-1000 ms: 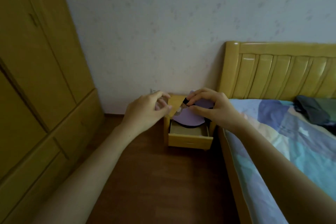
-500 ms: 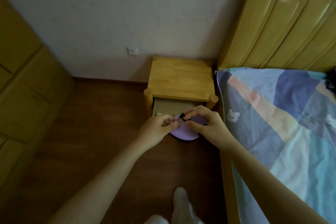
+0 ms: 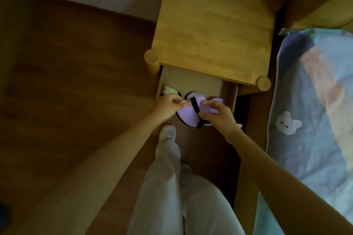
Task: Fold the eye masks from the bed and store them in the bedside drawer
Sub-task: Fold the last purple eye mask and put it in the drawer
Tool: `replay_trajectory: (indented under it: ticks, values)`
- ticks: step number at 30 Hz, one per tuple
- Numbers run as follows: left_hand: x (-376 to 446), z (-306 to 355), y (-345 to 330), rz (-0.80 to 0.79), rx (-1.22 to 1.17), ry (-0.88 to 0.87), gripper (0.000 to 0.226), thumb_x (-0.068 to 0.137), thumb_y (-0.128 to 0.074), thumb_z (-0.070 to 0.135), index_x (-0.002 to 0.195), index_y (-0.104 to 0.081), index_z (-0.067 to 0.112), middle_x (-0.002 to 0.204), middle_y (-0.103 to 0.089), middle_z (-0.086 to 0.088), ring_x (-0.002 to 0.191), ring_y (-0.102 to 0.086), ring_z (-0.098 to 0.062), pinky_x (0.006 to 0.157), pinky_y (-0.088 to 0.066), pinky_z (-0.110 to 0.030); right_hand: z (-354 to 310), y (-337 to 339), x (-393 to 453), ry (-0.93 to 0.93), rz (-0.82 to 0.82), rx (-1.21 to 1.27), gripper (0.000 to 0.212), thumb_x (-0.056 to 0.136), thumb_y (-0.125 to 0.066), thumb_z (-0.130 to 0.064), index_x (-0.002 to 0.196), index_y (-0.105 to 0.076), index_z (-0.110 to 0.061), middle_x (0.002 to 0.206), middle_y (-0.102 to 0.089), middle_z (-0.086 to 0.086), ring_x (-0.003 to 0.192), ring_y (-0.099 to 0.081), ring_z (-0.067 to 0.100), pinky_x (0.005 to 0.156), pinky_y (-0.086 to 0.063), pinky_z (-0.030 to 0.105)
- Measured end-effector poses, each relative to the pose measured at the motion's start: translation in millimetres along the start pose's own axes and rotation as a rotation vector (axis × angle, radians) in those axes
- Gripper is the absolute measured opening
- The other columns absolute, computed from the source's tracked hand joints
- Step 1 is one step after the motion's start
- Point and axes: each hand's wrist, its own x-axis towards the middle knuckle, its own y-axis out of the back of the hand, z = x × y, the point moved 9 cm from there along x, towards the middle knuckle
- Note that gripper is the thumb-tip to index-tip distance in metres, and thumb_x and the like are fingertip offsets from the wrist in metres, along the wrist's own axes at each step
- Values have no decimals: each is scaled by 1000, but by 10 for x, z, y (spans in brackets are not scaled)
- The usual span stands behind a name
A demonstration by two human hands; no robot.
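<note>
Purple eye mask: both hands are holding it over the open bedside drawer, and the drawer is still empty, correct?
Not quite. The head view shows a pale green item already in the drawer, at its left corner. The rest holds: left hand and right hand hold the purple eye mask over the open drawer.

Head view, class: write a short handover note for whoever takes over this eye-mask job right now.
Left hand: pinches the left edge of the folded purple fabric eye mask with a black strap.
Right hand: grips the mask's right side.
The mask hangs over the open wooden bedside drawer, not yet released.
Done: a pale green eye mask lies in the drawer's left corner.
Left: lower the purple mask in, let go, shut the drawer. Whether more masks remain on the bed is out of view.
</note>
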Motion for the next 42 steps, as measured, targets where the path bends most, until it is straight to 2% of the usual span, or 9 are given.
replay_trajectory:
  ticks: [4, 8, 17, 21, 25, 29, 32, 36, 42]
  values:
    - [797, -320, 49, 38, 38, 79, 33, 88, -65, 31, 101, -69, 2, 103, -67, -14, 98, -62, -26, 85, -49, -40, 342, -123, 745, -220, -37, 40, 38, 82, -71, -5, 117, -58, -14, 112, -59, 10, 96, -63, 28, 72, -58, 36]
    - [1336, -726, -24, 75, -61, 190, 35, 89, -65, 29, 110, -64, 0, 107, -65, -11, 99, -59, -22, 78, -44, -32, 751, -191, 1294, -460, 50, 187, 56, 82, -69, 2, 132, -45, -2, 113, -58, 18, 97, -64, 34, 76, -57, 41]
    - [2106, -1342, -102, 237, -606, 315, 50, 84, -64, -6, 131, -49, -1, 129, -58, -18, 114, -58, -27, 95, -51, -37, 1289, -278, 2143, -455, 162, 36, 10, 80, -74, -15, 85, -66, -13, 79, -62, 4, 59, -49, 10, 51, -40, 20]
    - [2356, -1318, -58, 341, -450, 225, 50, 79, -62, -12, 126, -55, 1, 119, -63, -16, 107, -59, -22, 79, -52, -26, 1383, -361, 2397, -450, 156, 112, 20, 83, -70, -11, 71, -57, -23, 70, -56, -8, 59, -51, 4, 41, -43, 7]
    - [2504, -1269, -14, 476, -292, 168, 36, 80, -57, -7, 116, -59, -3, 111, -66, -15, 103, -61, -22, 80, -49, -24, 1441, -369, 2589, -460, 241, 126, 25, 84, -68, -12, 62, -56, -14, 69, -59, 6, 57, -54, 13, 62, -51, 25]
    - [2542, -1000, -115, 464, 230, -34, 42, 82, -58, 5, 123, -51, 2, 122, -56, -20, 115, -53, -34, 84, -46, -34, 1334, -300, 2709, -413, 248, -360, 34, 90, -59, -26, 59, -53, -13, 70, -62, 9, 62, -60, 21, 57, -42, 27]
    - [2450, -823, -264, 422, 632, -205, 58, 84, -53, 9, 140, -41, 13, 139, -44, -20, 120, -46, -42, 78, -46, -43, 1068, -260, 2690, -107, 330, -634, 17, 90, -52, -12, 95, -64, -1, 106, -65, 21, 104, -59, 37, 79, -46, 36]
    - [2364, -729, -425, 193, 889, -235, 72, 80, -8, 34, 140, -44, 17, 151, -35, -10, 128, -41, -37, 95, -36, -45, 970, -636, 2638, 305, 84, -888, 45, 84, -49, -1, 128, -55, -5, 142, -46, 19, 135, -36, 40, 103, -38, 50]
    - [2299, -943, -544, 4, 1064, -105, 59, 101, -31, 40, 153, -13, 19, 162, -3, -3, 146, -12, -30, 112, -21, -47, 1138, -722, 2482, 191, -171, -1011, 59, 98, -39, -23, 152, -15, -20, 162, -7, 0, 149, 0, 21, 118, -9, 47]
